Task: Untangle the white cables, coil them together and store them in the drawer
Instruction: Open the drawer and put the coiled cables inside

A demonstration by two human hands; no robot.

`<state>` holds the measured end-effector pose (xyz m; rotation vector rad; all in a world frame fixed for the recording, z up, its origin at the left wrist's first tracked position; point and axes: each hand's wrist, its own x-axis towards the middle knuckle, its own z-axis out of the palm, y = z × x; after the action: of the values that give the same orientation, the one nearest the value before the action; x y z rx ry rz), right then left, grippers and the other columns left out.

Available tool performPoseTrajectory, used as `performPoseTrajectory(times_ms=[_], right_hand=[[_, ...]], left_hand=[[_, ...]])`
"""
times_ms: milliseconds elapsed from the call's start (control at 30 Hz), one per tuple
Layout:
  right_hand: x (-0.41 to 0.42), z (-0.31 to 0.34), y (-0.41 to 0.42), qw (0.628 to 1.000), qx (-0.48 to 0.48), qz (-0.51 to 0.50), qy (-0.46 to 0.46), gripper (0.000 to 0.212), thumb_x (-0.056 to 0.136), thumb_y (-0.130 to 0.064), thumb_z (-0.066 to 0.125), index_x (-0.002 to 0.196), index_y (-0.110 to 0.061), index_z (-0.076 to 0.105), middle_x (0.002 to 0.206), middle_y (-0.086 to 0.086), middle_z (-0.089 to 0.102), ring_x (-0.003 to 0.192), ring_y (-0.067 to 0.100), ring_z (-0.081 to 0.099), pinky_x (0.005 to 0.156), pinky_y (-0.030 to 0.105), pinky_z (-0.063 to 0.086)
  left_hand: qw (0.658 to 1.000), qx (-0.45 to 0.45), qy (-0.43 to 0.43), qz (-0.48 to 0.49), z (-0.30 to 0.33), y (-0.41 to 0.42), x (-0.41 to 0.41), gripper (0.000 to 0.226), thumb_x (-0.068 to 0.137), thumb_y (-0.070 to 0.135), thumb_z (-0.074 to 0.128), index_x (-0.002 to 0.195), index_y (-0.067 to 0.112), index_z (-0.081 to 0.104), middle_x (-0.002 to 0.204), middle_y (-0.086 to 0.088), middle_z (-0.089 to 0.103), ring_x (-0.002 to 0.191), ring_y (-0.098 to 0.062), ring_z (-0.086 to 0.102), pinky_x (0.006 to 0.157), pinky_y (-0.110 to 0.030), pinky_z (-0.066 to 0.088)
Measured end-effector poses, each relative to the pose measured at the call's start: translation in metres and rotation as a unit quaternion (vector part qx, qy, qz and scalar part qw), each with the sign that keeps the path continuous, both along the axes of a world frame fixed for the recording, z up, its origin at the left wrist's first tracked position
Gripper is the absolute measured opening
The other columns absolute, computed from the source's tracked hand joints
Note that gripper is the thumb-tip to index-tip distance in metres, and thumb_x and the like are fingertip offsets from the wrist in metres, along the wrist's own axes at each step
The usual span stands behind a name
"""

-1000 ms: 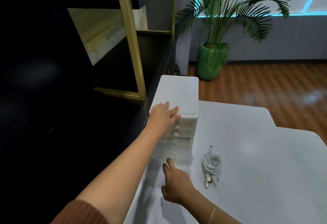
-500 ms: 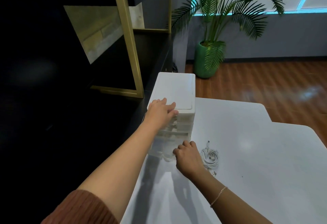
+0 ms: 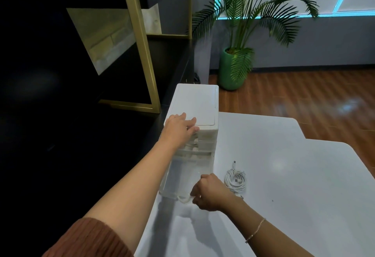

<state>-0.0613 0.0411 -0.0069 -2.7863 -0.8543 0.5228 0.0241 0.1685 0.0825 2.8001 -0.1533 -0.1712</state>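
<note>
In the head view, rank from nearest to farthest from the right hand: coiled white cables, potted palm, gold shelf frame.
From the right hand, gripping the bottom drawer's handle:
1. Coiled white cables, just to its right on the table.
2. Gold shelf frame, far-left.
3. Potted palm, on the floor beyond the table.

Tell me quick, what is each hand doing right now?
Left hand: open, fingers flat on top of the drawer unit.
Right hand: fingers curled round the handle of the pulled-out bottom drawer.
</note>
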Motion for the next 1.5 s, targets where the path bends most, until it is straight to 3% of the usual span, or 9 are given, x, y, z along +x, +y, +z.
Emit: performPoseTrajectory(times_ms=[167,300,433,533,767,900,1067,1300,1500], right_hand=[[0.018,0.0,-0.031,0.93,0.209,-0.301,-0.007,0.021,0.086,-0.024,0.059,0.099,-0.018,0.075,0.099,0.0,0.074,0.097,0.017,0.067,0.085,0.023,0.047],[0.034,-0.035,-0.083,0.822,0.157,-0.545,0.05,0.04,0.086,-0.016,0.056,0.125,-0.006,0.053,0.119,0.015,0.063,0.113,0.031,0.056,0.089,0.03,0.043],[0.034,-0.068,-0.099,0.762,0.152,-0.605,0.173,0.046,0.086,-0.026,0.063,0.117,0.005,0.046,0.103,0.019,0.057,0.092,0.032,0.057,0.083,0.036,0.049],[0.037,-0.082,-0.098,0.768,0.158,-0.596,0.17,0.035,0.086,-0.026,0.061,0.104,0.003,0.051,0.091,0.016,0.059,0.078,0.029,0.058,0.07,0.031,0.048],[0.035,-0.09,-0.103,0.691,0.24,-0.648,0.212,0.033,0.078,-0.015,0.07,0.051,-0.002,0.055,0.049,0.014,0.059,0.062,0.035,0.065,0.077,0.046,0.056],[0.033,-0.058,-0.103,0.689,0.302,-0.621,0.221,0.03,0.082,-0.006,0.067,0.054,-0.002,0.055,0.053,0.016,0.059,0.057,0.036,0.064,0.072,0.046,0.056],[0.042,0.004,-0.094,0.685,0.386,-0.559,0.263,0.012,0.082,0.0,0.067,0.073,0.001,0.06,0.058,0.013,0.06,0.048,0.02,0.057,0.042,0.025,0.051],[0.043,0.027,-0.032,0.706,0.355,-0.507,0.344,0.014,0.08,-0.002,0.07,0.086,0.004,0.059,0.057,0.013,0.055,0.039,0.02,0.055,0.039,0.026,0.051],[0.043,0.005,0.018,0.752,0.314,-0.511,0.272,0.026,0.076,-0.02,0.075,0.066,-0.005,0.056,0.054,0.011,0.06,0.069,0.036,0.071,0.079,0.045,0.057]], left_hand=[[1.0,-0.011,-0.003,0.0,-0.002,0.001,0.002,0.043,0.099,0.041,0.037,0.14,0.03,0.043,0.148,-0.003,0.035,0.133,-0.025,0.027,0.108,-0.036,0.028],[1.0,-0.021,-0.004,0.002,-0.003,0.001,0.002,0.043,0.099,0.04,0.038,0.14,0.029,0.044,0.148,-0.002,0.035,0.135,-0.024,0.025,0.109,-0.036,0.027],[1.0,-0.014,-0.016,-0.001,-0.008,0.003,0.006,0.042,0.099,0.04,0.038,0.138,0.028,0.045,0.143,-0.002,0.04,0.129,-0.024,0.03,0.109,-0.037,0.029],[0.999,-0.025,-0.025,-0.003,-0.013,0.003,0.009,0.04,0.099,0.04,0.039,0.135,0.028,0.048,0.134,-0.001,0.045,0.122,-0.024,0.034,0.106,-0.035,0.031],[0.999,-0.041,-0.027,0.001,-0.02,0.005,0.012,0.039,0.098,0.041,0.041,0.134,0.029,0.05,0.137,0.0,0.044,0.124,-0.023,0.032,0.108,-0.036,0.03],[0.999,-0.04,-0.026,0.004,-0.022,0.006,0.012,0.039,0.098,0.041,0.041,0.134,0.03,0.049,0.135,0.0,0.045,0.123,-0.024,0.032,0.106,-0.036,0.031],[0.999,-0.027,-0.021,-0.006,-0.02,0.005,0.012,0.04,0.099,0.041,0.038,0.136,0.028,0.048,0.131,-0.002,0.046,0.122,-0.025,0.035,0.105,-0.037,0.032],[1.0,-0.01,-0.021,-0.017,-0.018,0.005,0.015,0.039,0.098,0.042,0.038,0.134,0.03,0.049,0.129,-0.004,0.047,0.118,-0.025,0.036,0.104,-0.036,0.032],[0.999,-0.019,-0.025,-0.02,-0.015,0.004,0.012,0.038,0.098,0.04,0.038,0.133,0.03,0.05,0.129,-0.003,0.046,0.118,-0.025,0.034,0.1,-0.034,0.032]])
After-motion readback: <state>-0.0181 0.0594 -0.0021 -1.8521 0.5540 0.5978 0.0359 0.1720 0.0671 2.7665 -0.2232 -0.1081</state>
